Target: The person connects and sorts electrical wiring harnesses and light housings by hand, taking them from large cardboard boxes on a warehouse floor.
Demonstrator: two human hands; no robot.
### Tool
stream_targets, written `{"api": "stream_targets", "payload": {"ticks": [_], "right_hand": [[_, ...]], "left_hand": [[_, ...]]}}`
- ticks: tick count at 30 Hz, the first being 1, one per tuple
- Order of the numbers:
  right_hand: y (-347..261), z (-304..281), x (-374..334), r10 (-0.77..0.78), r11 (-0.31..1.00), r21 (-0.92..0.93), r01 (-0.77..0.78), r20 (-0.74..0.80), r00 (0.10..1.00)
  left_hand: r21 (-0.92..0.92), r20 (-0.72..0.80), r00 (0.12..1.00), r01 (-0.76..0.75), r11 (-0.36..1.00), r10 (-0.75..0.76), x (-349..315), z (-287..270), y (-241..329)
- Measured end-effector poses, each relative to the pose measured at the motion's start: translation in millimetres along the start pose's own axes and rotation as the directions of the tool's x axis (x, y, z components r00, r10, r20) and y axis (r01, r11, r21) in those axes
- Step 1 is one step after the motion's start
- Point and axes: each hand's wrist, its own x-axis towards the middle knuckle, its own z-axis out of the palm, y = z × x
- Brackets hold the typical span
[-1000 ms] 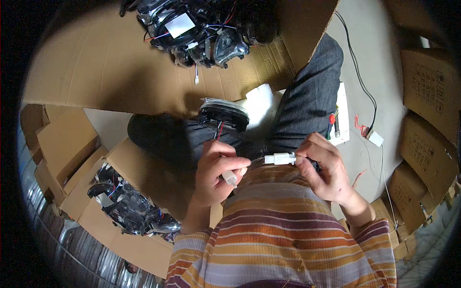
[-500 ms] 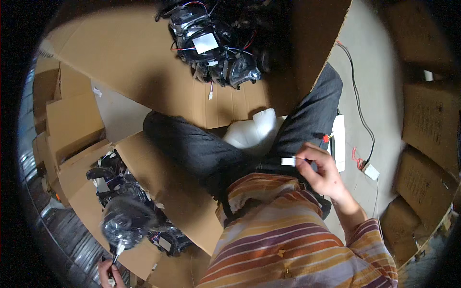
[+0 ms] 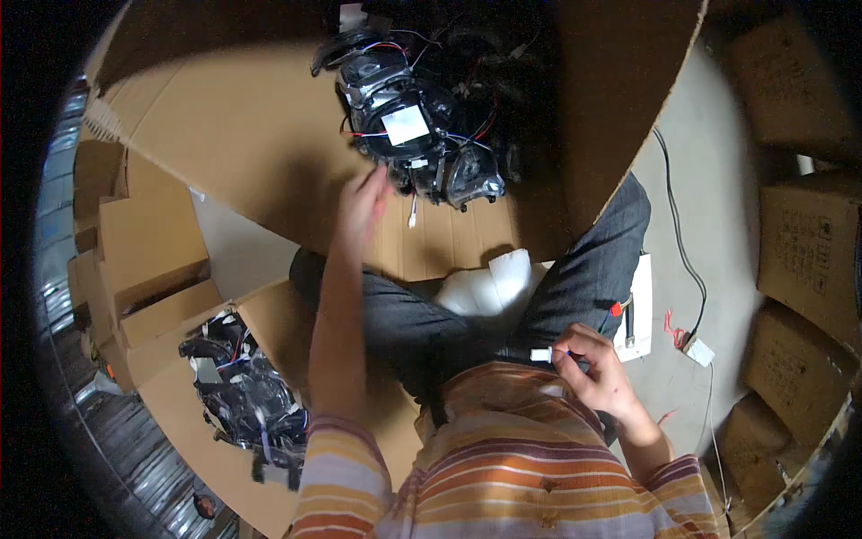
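My right hand (image 3: 594,370) is pinched shut around a small white plug connector (image 3: 540,355) above my lap. My left hand (image 3: 366,199) reaches into the big cardboard box (image 3: 215,117) ahead of me, at the near left edge of a pile of black lamp-like units (image 3: 404,94) with clear covers and thin coloured wires. Motion smears its fingers, and nothing shows plainly in them. A white square label (image 3: 406,126) lies on one unit. From the pile's near side hangs a white wire plug (image 3: 412,216).
Left of my leg, a second open box (image 3: 171,386) holds more black units (image 3: 247,386). White foam wrap (image 3: 489,283) lies between my legs. Beside my right leg sits a white device with a red connector (image 3: 616,309). A black cable (image 3: 678,234) crosses the floor near stacked cartons (image 3: 808,242).
My left hand has left the lower left box, where a black unit hung by its wire below that hand, and has swung up into the far box. The right hand keeps its connector.
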Motion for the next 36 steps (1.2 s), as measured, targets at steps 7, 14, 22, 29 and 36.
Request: {"api": "stream_targets", "payload": {"ticks": [7,14,22,29,36], "right_hand": [[4,11,15,0.137,0.986,0.092,-0.140,0.036,0.990],[7,16,26,0.120,0.990,0.068,-0.124,0.054,0.991],[4,14,27,0.135,0.990,0.027,-0.139,0.120,0.984],[3,14,27,0.136,0.989,0.034,-0.142,0.144,0.980],[4,13,28,0.128,0.989,0.057,-0.137,0.140,0.982]], "left_hand": [[-0.815,0.129,0.630,0.507,0.280,-0.766,102,42,-70],[-0.529,-0.209,0.835,0.342,0.777,-0.509,82,36,-67],[-0.719,-0.265,0.564,0.425,0.550,-0.782,107,56,-69],[-0.686,-0.394,0.738,0.159,0.710,-0.547,119,47,-70],[-0.351,-0.328,0.942,-0.054,0.935,-0.069,10,14,22]]}}
